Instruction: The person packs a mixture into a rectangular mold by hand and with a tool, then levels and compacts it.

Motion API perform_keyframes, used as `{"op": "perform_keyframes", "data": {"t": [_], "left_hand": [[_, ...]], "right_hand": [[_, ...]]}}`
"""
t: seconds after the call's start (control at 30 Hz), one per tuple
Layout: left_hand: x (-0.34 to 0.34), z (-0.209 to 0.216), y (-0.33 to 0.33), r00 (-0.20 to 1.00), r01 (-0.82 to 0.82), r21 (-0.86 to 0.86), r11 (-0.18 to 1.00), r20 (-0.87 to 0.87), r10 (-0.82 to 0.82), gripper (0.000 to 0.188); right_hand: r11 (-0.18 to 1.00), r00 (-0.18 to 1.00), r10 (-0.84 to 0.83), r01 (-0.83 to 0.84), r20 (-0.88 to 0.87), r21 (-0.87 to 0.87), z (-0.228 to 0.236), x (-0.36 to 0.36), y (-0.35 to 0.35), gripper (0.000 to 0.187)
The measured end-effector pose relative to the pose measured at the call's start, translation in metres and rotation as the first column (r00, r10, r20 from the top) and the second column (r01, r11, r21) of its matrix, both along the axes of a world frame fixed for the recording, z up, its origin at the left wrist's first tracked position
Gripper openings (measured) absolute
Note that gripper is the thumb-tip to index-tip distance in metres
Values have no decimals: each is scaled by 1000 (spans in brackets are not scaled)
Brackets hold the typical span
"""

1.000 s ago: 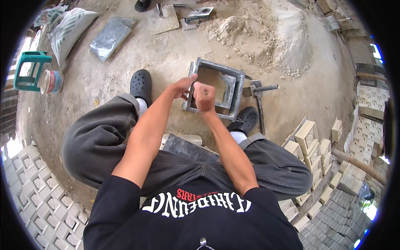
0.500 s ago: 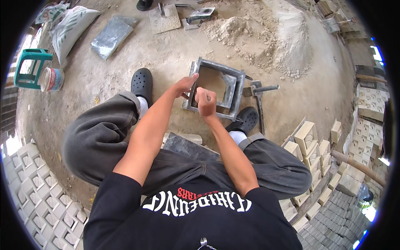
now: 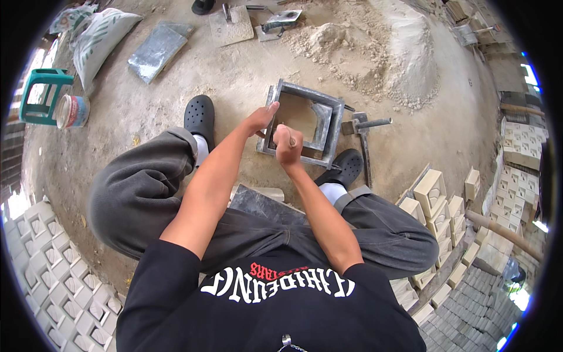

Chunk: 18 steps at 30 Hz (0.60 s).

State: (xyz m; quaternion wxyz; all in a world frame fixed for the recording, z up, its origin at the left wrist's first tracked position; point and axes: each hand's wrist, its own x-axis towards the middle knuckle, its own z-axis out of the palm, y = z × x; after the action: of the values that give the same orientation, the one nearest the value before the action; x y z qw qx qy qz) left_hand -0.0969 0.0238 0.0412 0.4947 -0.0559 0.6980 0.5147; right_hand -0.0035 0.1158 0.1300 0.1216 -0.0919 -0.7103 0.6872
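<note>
A grey rectangular metal mould frame [image 3: 311, 91] sits on the ground between my feet, with a second metal piece inside it. My left hand [image 3: 260, 120] grips its left side, the fingers extending over the wall. Closed in a fist over the near left part of the opening is my right hand [image 3: 288, 144]. The round end of a handle pokes out of that fist; the tool's working end is hidden beneath the hand. Just right of the frame lies a hammer-like tool [image 3: 365, 132] with a long dark handle.
A pale powder heap [image 3: 404, 64] lies beyond the frame. Trowels [image 3: 231, 26] and a flat metal sheet [image 3: 157, 54] are at the far side. A green stool [image 3: 46, 97] and tub [image 3: 73, 111] stand left. Cast blocks [image 3: 431, 193] are stacked right; a dark plate [image 3: 264, 205] lies near my lap.
My right hand has shifted very slightly and turned a little over the frame. My left hand keeps its hold on the side, and the frame stays in place.
</note>
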Motion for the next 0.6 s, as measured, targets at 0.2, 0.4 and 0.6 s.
{"op": "perform_keyframes", "data": {"t": [0.2,0.4,0.6], "left_hand": [[2,8,7,1000,-17,-32,999,-27,16,74],[4,5,0,999,-15,-56,998,-39,13,75],[5,11,0,1000,7,-36,999,4,-7,78]], "right_hand": [[986,988,-150,147,-31,-72,-11,2,4,39],[963,983,-149,170,109,-211,25,-12,5,39],[966,987,-137,151,79,-208,-4,-6,10,41]]}}
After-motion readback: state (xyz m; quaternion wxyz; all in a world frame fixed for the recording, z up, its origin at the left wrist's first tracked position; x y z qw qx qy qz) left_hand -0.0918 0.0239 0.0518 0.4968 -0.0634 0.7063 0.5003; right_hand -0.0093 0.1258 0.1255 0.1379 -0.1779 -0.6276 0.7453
